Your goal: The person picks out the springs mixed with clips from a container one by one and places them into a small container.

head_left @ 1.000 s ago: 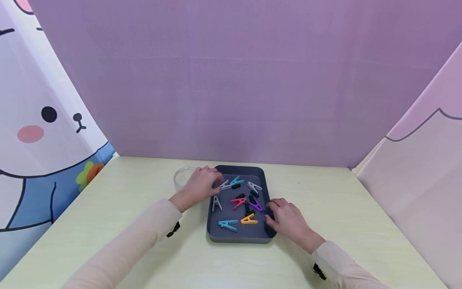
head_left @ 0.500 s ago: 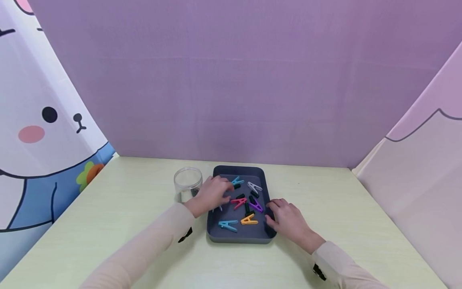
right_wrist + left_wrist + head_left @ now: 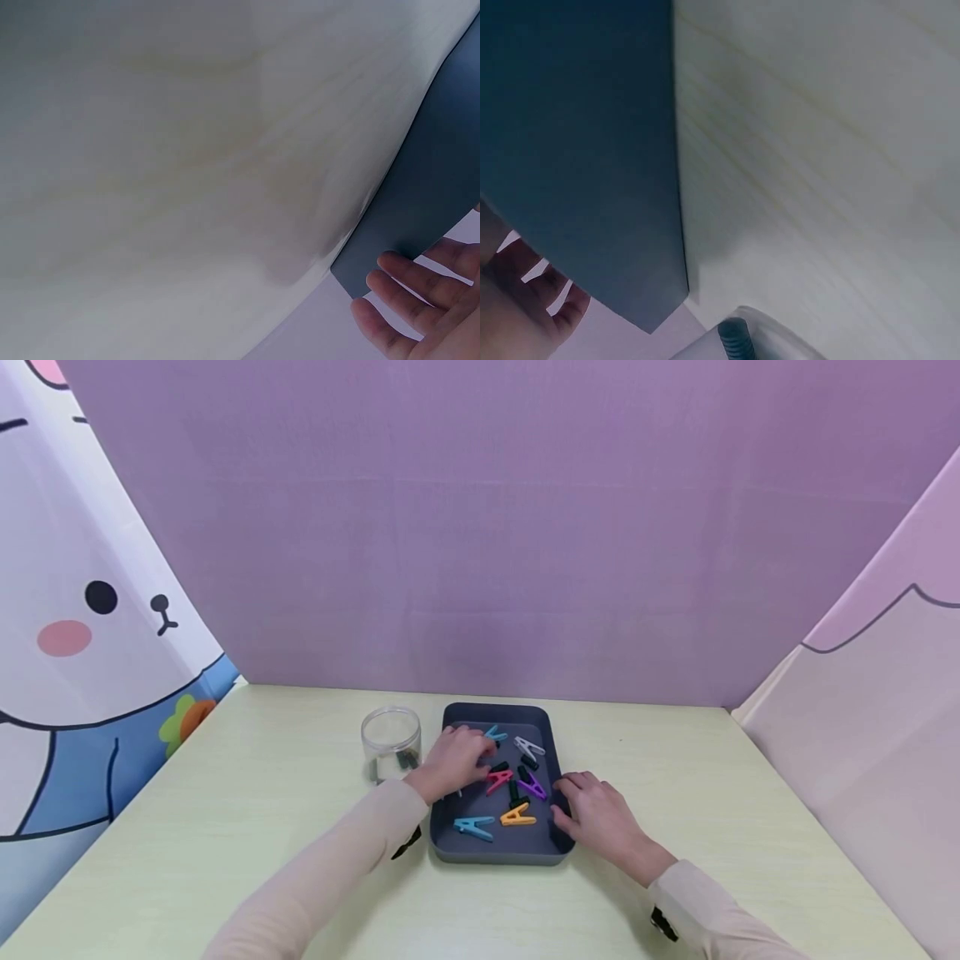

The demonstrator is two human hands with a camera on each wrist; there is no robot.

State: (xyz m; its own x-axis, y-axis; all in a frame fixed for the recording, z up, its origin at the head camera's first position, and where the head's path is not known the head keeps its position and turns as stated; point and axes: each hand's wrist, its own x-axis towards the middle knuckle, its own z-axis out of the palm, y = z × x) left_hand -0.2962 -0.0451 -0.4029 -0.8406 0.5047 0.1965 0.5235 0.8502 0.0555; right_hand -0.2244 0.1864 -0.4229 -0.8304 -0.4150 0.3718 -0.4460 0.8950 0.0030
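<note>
"Where is the left hand (image 3: pixel 456 760)?"

"Over the left half of the shallow dark-grey rectangular tray (image 3: pixel 498 859), thumb and forefinger parted (whatever lies under the palm is hidden)."

"And the right hand (image 3: pixel 596 810)?"

"At the tray's right rim, its fingers loosely spread against the wall."

"The clips?"

"Inside the tray: a red plastic clip (image 3: pixel 498 778) near its middle, just beside the left thumb; a purple plastic clip (image 3: pixel 533 788) right of that; a yellow-orange plastic clip (image 3: pixel 514 817) and a light-blue plastic clip (image 3: pixel 472 822) toward its near end."

"Anything beside it?"

"A clear round jar (image 3: pixel 392 743), just left of the tray, dark pieces inside."
</note>
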